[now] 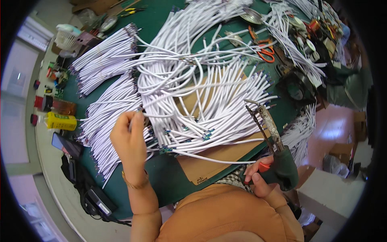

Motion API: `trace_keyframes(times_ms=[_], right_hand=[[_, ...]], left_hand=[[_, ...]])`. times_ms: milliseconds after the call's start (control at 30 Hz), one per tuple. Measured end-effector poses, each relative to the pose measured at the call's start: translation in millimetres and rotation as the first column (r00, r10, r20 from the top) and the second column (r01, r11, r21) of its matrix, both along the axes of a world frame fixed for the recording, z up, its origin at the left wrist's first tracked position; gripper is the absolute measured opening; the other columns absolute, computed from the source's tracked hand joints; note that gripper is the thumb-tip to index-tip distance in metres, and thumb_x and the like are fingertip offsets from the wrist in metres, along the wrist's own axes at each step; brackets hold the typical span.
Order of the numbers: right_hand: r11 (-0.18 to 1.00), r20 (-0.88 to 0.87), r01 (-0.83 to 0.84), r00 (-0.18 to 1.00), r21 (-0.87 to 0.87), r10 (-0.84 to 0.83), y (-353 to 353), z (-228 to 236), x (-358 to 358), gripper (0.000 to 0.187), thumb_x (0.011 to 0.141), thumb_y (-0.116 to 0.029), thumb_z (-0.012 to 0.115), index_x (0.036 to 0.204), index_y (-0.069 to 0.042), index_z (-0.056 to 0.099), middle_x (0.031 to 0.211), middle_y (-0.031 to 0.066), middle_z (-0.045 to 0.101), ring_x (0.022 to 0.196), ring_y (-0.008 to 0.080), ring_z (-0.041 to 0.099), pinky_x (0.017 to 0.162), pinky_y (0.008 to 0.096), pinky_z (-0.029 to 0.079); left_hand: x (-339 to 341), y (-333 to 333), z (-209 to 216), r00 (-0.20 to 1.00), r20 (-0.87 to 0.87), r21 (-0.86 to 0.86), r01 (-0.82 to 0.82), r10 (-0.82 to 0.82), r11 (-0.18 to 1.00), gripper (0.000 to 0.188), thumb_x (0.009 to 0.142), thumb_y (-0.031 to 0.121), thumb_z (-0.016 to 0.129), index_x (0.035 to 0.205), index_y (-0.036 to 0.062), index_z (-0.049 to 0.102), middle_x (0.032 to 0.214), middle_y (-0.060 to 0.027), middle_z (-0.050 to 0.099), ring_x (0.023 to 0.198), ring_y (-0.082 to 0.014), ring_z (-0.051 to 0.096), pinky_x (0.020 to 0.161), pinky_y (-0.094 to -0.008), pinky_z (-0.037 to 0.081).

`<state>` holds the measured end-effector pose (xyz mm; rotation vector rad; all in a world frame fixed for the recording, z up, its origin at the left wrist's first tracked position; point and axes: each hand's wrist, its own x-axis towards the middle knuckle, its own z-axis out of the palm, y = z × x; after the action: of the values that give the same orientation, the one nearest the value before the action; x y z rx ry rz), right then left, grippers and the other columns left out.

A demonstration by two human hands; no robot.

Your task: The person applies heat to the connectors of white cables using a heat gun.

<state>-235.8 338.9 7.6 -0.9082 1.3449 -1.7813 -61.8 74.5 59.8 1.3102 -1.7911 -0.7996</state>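
Note:
My left hand [131, 135] is raised over the bundles at the left of the pile, its thumb and fingers pinched together on the end of a white cable [159, 116]. At the right, near the table's front edge, my right hand [260, 175] grips a soldering gun [286, 167] with a dark green body and a red trigger. Its metal shaft and bent tip point up and away. Between the hands lies a large heap of white cables [225, 125], several with bluish-green ends. Whether the tip touches any cable cannot be made out.
Bundled white cables [107, 56] lie at the far left on the green table [163, 193]. A cardboard sheet [197, 167] sits under the heap. Orange-handled scissors [266, 52] are at the back. A yellow bottle [60, 121], a phone [66, 144] and a black adapter [98, 201] line the left edge.

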Motion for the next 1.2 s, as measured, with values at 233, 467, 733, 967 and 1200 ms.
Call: trace_keyframes(times_ms=[233, 467, 733, 967, 1200], right_hand=[[0.990, 0.340, -0.137, 0.931, -0.025, 0.137, -88.7, 35.2, 4.1, 0.040, 0.080, -0.006, 0.058, 0.115, -0.005, 0.038, 0.075, 0.0080, 0.053, 0.059, 0.0135, 0.053, 0.064, 0.0343, 0.050], [0.931, 0.296, -0.363, 0.885, -0.043, 0.359, -153.4, 61.7, 20.8, 0.043, 0.079, -0.005, 0.059, 0.117, -0.003, 0.039, 0.077, 0.0115, 0.056, 0.062, 0.0147, 0.056, 0.068, 0.0341, 0.051], [0.943, 0.234, -0.304, 0.934, 0.135, 0.268, -163.7, 40.0, 38.0, 0.046, 0.075, -0.004, 0.064, 0.115, 0.000, 0.041, 0.076, 0.0139, 0.057, 0.060, 0.0171, 0.058, 0.063, 0.0311, 0.051], [0.964, 0.213, -0.225, 0.958, 0.142, 0.192, -166.4, 32.2, 33.2, 0.047, 0.074, -0.007, 0.066, 0.112, 0.003, 0.040, 0.072, 0.0142, 0.056, 0.051, 0.0178, 0.055, 0.055, 0.0328, 0.052], [0.940, 0.198, -0.242, 0.960, 0.242, 0.196, -159.2, 41.7, 38.9, 0.051, 0.073, -0.012, 0.070, 0.110, 0.003, 0.039, 0.071, 0.0136, 0.056, 0.050, 0.0188, 0.056, 0.049, 0.0330, 0.051]], left_hand=[[34.7, -46.1, -55.2, 0.956, -0.151, 0.369, 0.291, -0.252, 0.882, 0.018, 0.088, 0.015, 0.056, 0.079, -0.0010, 0.061, 0.060, 0.0022, 0.049, 0.054, -0.0038, 0.042, 0.049, -0.0211, 0.035], [61.7, -54.2, -62.3, 0.864, -0.485, 0.543, 0.421, -0.138, 0.727, 0.015, 0.088, 0.015, 0.058, 0.090, 0.0008, 0.060, 0.059, 0.0053, 0.044, 0.043, -0.0003, 0.030, 0.038, -0.0166, 0.021], [72.3, -65.7, -66.7, 0.834, -0.541, 0.562, 0.458, -0.113, 0.689, 0.015, 0.083, 0.007, 0.063, 0.090, -0.0058, 0.064, 0.079, -0.0026, 0.063, 0.067, -0.0035, 0.053, 0.060, -0.0168, 0.042], [77.9, -72.9, -62.8, 0.842, -0.527, 0.600, 0.468, -0.121, 0.649, 0.015, 0.082, 0.007, 0.063, 0.090, -0.0051, 0.065, 0.078, -0.0015, 0.062, 0.067, -0.0030, 0.052, 0.060, -0.0165, 0.042], [79.3, -76.1, -70.1, 0.812, -0.558, 0.589, 0.532, -0.169, 0.609, 0.010, 0.082, 0.010, 0.063, 0.084, 0.0016, 0.058, 0.063, 0.0069, 0.050, 0.047, 0.0023, 0.032, 0.041, -0.0151, 0.022]])
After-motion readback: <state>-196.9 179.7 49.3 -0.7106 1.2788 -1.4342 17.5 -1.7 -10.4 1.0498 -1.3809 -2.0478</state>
